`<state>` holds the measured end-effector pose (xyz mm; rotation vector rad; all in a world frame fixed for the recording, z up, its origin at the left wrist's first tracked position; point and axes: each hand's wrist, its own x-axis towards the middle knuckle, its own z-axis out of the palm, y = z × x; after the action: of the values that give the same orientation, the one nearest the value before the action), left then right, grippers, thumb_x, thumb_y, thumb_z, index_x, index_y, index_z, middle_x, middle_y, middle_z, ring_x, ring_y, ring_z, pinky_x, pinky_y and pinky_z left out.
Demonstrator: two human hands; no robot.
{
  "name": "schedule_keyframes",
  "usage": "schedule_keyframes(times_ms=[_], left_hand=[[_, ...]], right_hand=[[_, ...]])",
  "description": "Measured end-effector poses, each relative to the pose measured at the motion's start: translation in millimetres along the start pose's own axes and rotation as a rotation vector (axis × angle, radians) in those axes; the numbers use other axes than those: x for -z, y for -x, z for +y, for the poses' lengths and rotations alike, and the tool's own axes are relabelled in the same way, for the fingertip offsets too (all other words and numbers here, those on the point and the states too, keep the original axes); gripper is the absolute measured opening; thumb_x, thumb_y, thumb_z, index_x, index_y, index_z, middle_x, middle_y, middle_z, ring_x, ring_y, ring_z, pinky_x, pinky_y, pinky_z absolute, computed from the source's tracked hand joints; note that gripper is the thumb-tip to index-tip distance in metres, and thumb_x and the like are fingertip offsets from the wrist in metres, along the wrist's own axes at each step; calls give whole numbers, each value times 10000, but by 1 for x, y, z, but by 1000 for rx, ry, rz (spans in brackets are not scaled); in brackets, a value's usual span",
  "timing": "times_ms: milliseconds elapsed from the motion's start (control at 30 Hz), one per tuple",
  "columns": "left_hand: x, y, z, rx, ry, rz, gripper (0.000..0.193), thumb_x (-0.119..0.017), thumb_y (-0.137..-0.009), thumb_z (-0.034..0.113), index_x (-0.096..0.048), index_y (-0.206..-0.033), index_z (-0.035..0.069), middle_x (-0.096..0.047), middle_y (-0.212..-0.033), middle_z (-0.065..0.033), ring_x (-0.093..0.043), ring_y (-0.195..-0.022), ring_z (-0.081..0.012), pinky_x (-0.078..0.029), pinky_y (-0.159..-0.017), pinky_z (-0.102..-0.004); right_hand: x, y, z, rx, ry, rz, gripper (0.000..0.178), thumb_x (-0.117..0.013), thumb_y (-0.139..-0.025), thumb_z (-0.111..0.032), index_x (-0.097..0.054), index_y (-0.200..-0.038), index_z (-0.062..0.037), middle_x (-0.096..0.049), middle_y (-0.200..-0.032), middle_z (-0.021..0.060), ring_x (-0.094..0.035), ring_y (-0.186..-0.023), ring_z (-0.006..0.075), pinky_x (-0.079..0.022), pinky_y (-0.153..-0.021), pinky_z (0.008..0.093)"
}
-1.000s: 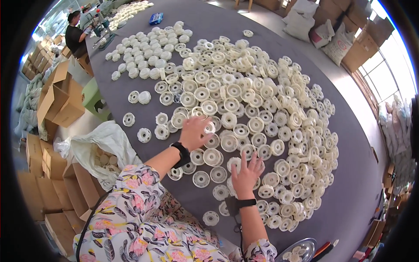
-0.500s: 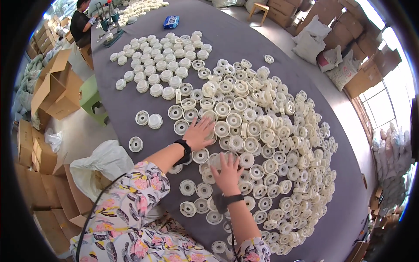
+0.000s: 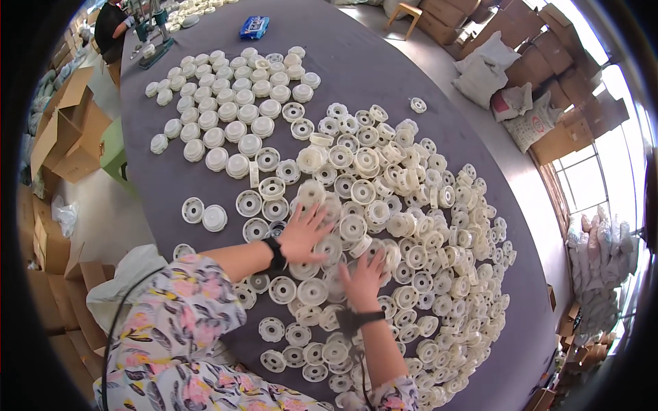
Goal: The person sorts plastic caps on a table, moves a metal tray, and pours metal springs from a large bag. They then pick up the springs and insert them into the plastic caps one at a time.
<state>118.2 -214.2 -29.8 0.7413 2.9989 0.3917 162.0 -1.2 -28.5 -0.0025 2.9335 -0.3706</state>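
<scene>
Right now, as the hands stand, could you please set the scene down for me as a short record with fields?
Left hand: open, fingers spread over the discs, seemingly touching them
Right hand: open, over the discs nearby, fingers spread
Discs colour: off-white
Discs layout: crowded, many overlapping, some loose at the near side
Surface: grey table
Beyond and to the left: domed parts, off-white
Farther back: blue packet
Floor, left: cardboard boxes
</scene>
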Motion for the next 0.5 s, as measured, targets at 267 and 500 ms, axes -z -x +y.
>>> schedule_keyframes(times_ms=[267, 500], left_hand=[[17, -86, -18, -226, 204, 205, 488, -588, -764, 426, -518, -1131, 112, -481, -1150, -148, -445, -1078, -303, -329, -902, -449], [10, -183, -55, 35, -49, 26, 720, -493, -774, 588, -323, -1370, 223, -157, -1448, -198, -81, -1355, -361, -64, -1060, -560]], right_hand=[[55, -86, 41, 125, 60, 461, 525, -626, -731, -389, -535, -1184, -141, -451, -1231, 138, -409, -1124, 350, -324, -897, 497], [45, -72, 64, 112, -21, 219, 633, -617, -749, -426, -445, -1285, -137, -239, -1409, 205, -172, -1308, 418, -152, -1004, 608]])
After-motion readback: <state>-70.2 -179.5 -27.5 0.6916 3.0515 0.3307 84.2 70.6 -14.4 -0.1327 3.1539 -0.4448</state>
